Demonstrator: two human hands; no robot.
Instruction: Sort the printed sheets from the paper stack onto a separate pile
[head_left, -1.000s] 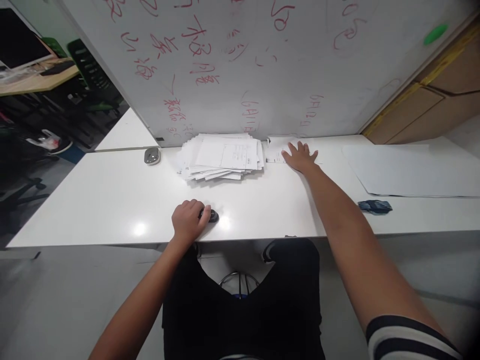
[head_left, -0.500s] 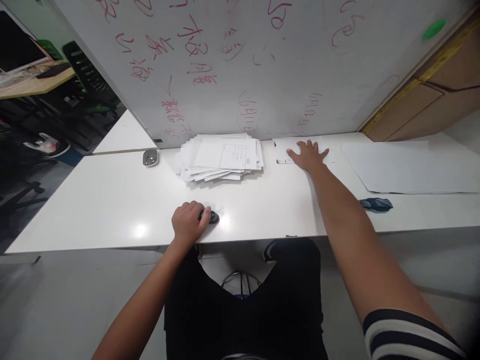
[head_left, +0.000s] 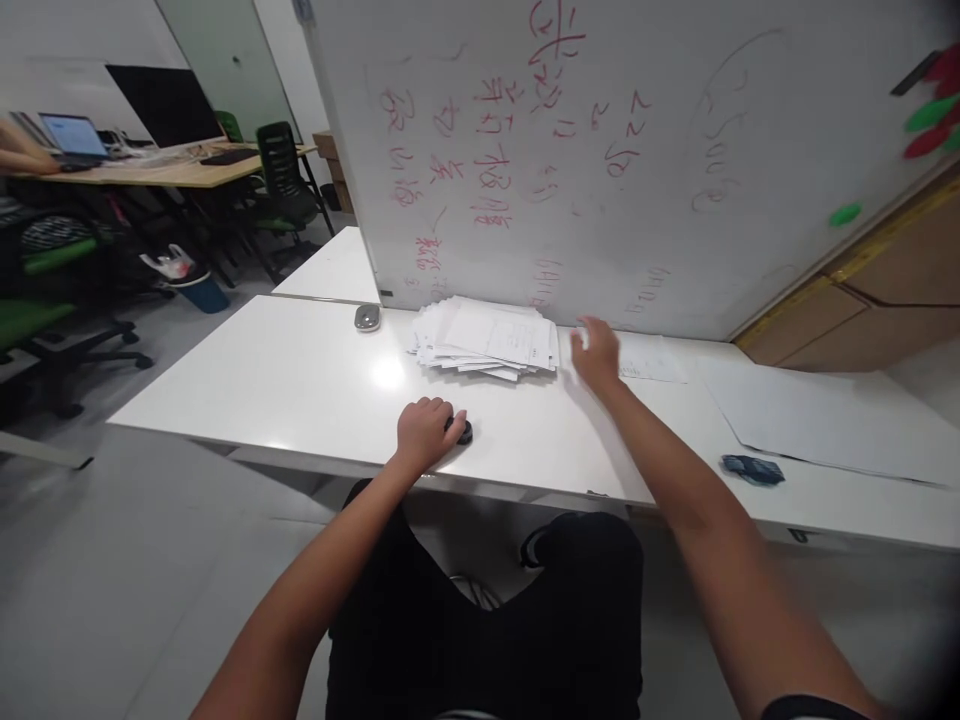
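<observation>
My left hand [head_left: 426, 435] rests on the white table [head_left: 300, 390], its fingers wrapped round a small black object with a rounded end [head_left: 464, 433]; the hand covers most of it, so its kind is unclear. Behind that hand lies an uneven stack of white papers [head_left: 491, 337], some with printing on them. My right hand [head_left: 598, 355] is just right of the stack, slightly blurred, its thumb and fingers apart and a little bent. Nothing shows in it. A single printed sheet [head_left: 656, 360] lies flat to its right, against the whiteboard's foot.
A whiteboard [head_left: 510, 180] with red writing stands along the table's back. Large white sheets [head_left: 832, 410] and a dark blue bundle [head_left: 752, 469] lie at right. A small grey rounded device [head_left: 367, 318] sits at back left. Cardboard boxes [head_left: 892, 260] stand at far right. A person's arm [head_left: 26, 150] shows at left.
My right hand has lifted off the printed sheet and moved left to beside the stack. The view has turned left. My left hand keeps its hold on the black object.
</observation>
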